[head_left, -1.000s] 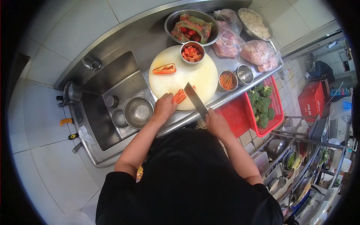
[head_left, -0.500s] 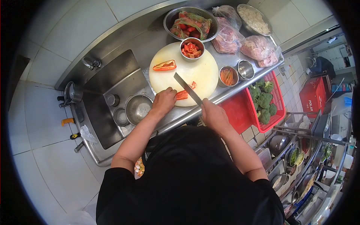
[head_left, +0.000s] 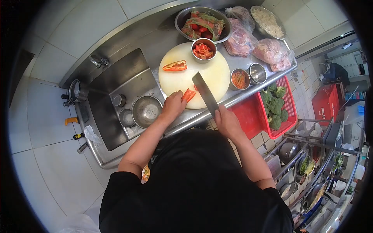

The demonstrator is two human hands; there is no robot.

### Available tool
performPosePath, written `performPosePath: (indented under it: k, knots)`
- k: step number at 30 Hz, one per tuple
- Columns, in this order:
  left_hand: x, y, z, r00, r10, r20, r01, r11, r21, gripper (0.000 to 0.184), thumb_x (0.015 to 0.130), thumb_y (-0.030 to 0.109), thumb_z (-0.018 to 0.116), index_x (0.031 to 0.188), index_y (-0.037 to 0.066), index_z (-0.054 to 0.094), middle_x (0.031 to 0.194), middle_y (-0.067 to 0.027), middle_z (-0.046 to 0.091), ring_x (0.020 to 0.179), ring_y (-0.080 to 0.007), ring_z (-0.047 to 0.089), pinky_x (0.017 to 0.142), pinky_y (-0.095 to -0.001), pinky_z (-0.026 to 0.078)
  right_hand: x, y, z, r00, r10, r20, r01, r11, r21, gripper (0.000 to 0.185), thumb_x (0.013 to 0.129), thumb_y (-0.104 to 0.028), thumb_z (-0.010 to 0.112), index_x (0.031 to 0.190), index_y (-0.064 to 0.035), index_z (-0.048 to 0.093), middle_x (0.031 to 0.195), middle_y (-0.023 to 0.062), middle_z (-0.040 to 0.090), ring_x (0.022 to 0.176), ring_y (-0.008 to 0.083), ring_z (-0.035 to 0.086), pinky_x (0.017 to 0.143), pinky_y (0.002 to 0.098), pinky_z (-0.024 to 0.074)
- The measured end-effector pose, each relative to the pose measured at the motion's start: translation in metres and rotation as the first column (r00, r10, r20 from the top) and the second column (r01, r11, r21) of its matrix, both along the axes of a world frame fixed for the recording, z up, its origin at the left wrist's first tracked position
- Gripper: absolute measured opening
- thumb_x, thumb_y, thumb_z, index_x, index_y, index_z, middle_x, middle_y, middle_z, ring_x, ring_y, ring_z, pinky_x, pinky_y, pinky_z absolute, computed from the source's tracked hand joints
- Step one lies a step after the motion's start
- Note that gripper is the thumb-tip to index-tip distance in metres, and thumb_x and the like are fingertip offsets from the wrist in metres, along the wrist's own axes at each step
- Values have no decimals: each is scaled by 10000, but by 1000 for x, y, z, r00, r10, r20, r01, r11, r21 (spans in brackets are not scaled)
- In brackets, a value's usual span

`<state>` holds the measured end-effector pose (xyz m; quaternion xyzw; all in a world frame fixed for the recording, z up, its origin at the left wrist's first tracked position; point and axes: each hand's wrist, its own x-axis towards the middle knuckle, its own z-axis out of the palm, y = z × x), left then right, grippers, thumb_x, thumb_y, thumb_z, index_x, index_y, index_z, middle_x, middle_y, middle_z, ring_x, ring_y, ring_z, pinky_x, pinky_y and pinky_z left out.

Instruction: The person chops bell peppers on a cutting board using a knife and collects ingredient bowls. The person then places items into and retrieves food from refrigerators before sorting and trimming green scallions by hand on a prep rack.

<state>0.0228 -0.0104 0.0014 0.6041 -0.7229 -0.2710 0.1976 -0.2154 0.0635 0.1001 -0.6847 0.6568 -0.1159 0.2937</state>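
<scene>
My right hand (head_left: 228, 122) is closed around the handle of a cleaver (head_left: 206, 93), its broad blade slanting over the round cutting board (head_left: 169, 81). With closed fingers my left hand (head_left: 173, 105) holds a piece of red pepper (head_left: 189, 95) at the board's near edge, left of the blade. A small cut bit of pepper partly shows beside the blade. Farther up the board lies a pepper half (head_left: 175, 66), hollow side up. At the board's far edge stands a steel bowl (head_left: 204, 60) of chopped red pieces.
A sink (head_left: 112, 132) with metal bowls lies to the left. Behind the board are a colander (head_left: 182, 31) and bagged meat (head_left: 239, 40). Shredded carrots fill a cup (head_left: 240, 79) beside an empty cup (head_left: 257, 73). Broccoli (head_left: 276, 105) sits in a red basket (head_left: 290, 105) below the counter.
The cleaver has moved away from the pepper piece to the right, its blade turned to show more of its face. My left hand has tilted the piece. The whole view has shifted slightly.
</scene>
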Motion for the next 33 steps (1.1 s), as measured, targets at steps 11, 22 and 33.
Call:
performPosePath:
  k: [11, 22, 33]
  knots:
    - [7, 0, 3, 1000, 25, 17, -24, 999, -31, 184, 889, 191, 632, 891, 7, 617, 865, -209, 646, 858, -398, 655, 757, -483, 512, -4, 4, -23, 994, 67, -89, -58, 993, 101, 205, 1006, -191, 475, 1050, 8, 485, 793, 314, 642, 801, 493, 638, 739, 609, 479]
    - [8, -4, 9, 984, -141, 109, 149, 986, -68, 156, 935, 198, 635, 978, 50, 661, 948, -154, 631, 903, -370, 659, 799, -459, 539, 12, 0, -15, 984, 135, -117, -147, 984, -101, 180, 1005, -200, 486, 1005, -21, 485, 782, 235, 662, 784, 450, 657, 691, 574, 502]
    - [3, 3, 9, 998, 38, 59, -39, 999, 23, 197, 901, 194, 660, 949, 5, 685, 931, -205, 674, 869, -381, 678, 797, -481, 540, 3, 3, -10, 996, 58, -63, -59, 998, -7, 194, 1013, -193, 473, 1016, 2, 477, 773, 296, 640, 795, 491, 637, 706, 598, 477]
